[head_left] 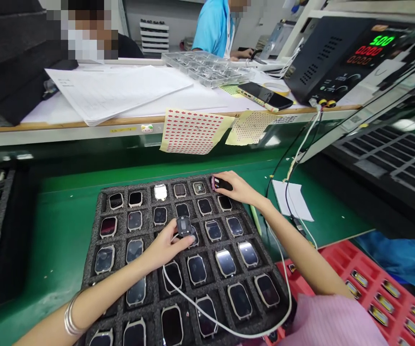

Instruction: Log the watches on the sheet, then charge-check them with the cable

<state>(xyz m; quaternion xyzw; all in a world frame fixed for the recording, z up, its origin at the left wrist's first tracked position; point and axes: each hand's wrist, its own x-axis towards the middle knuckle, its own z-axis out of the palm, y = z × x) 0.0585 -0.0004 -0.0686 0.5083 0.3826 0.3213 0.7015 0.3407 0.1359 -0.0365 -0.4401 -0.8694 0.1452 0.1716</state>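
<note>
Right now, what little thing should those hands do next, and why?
Perhaps the right hand should lower the small black-faced device into the far right corner of the dark grey foam tray, because it is held right at that corner and silver-rimmed watches sit in compartments nearby. The left hand holds a small square black block with a white cable.

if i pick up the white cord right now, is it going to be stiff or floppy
Likely floppy: the white cord sags in a loose curve. It is probably light, since it looks thin. It might brush the watches below, as it passes over some of them.
</note>
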